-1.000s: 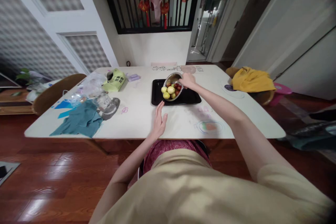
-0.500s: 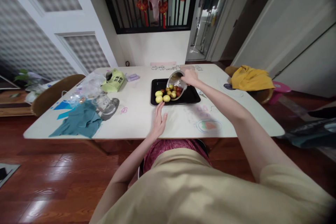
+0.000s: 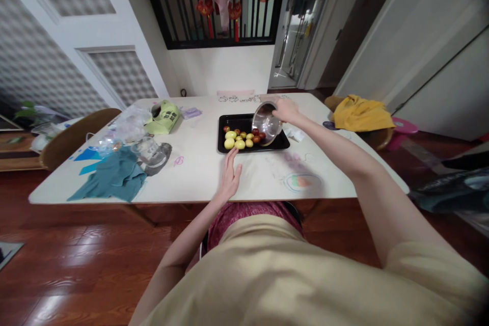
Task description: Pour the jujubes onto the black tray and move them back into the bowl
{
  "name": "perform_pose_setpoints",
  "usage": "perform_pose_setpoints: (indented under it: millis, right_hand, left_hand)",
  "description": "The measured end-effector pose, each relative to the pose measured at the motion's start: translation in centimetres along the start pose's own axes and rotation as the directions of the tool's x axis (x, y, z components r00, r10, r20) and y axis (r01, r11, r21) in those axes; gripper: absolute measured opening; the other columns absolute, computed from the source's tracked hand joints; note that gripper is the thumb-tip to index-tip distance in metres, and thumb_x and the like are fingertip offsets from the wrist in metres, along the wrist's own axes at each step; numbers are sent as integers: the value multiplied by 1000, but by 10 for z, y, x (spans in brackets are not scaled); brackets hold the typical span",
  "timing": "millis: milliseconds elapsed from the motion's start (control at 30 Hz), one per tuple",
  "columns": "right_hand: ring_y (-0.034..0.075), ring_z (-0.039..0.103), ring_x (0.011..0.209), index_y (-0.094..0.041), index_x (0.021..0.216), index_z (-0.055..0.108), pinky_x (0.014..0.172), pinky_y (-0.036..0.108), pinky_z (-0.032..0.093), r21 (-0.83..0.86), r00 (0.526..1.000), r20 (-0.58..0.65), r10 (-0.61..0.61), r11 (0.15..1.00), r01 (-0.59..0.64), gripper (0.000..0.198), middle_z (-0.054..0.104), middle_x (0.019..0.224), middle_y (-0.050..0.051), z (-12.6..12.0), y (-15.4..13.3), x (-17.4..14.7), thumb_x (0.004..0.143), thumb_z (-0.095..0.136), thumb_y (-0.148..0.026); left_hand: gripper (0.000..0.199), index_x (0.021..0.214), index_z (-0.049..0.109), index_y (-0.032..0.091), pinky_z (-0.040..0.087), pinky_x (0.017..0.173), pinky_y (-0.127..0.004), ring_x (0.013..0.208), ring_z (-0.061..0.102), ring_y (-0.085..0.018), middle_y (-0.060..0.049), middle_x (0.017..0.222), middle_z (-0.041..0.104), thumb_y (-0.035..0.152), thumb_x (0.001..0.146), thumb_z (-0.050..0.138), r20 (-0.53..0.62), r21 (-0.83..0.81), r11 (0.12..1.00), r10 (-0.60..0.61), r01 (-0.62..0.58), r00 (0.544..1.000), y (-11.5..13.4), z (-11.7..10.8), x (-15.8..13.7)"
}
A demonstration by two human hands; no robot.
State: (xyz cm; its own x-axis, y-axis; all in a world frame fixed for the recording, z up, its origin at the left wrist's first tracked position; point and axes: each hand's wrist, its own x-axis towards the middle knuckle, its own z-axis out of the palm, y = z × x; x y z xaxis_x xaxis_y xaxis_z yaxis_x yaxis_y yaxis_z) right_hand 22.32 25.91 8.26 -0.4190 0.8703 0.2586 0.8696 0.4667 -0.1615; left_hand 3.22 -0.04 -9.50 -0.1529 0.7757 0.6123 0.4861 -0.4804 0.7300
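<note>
My right hand grips the rim of a shiny metal bowl, which is tipped on its side over a black tray. Several round fruits lie in the tray: larger yellow ones at the left, and smaller yellow-green and dark red ones close to the bowl's mouth. With its fingers stretched out, my left hand rests at the tray's near edge, fingertips by the yellow fruits. Whether those fingertips touch a fruit is hard to tell.
On the table's left lie a teal cloth, a clear plastic container, crumpled clear bags and a light green printed item. White tissue is right of the tray. A yellow cloth hangs over a chair at right.
My right hand has drawn the tipped bowl to the right. More of the small fruits now lie out in the tray, spread apart. My left hand has stayed nearly in place.
</note>
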Motion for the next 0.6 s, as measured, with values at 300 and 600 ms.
perform_pose_setpoints:
  millis: [300,600]
  right_hand:
    - [37,73,116,-13,126,79,95,44,57,-181,994,-37,103,978,-108,38,79,122,21,-20,8,-19,93,62,-19]
    - [44,69,124,-4,123,77,103,53,54,-181,991,-72,112,976,-124,36,76,123,30,-45,19,-40,94,61,-20]
  left_hand:
    - [60,162,43,25,33,133,-56,160,41,-30,-18,170,42,59,113,38,-2,-8,1000,-28,28,1000,1,0,0]
    - [60,162,44,26,34,132,-56,159,42,-29,-18,169,44,60,113,39,-13,-13,1000,-17,17,1000,-2,1,0]
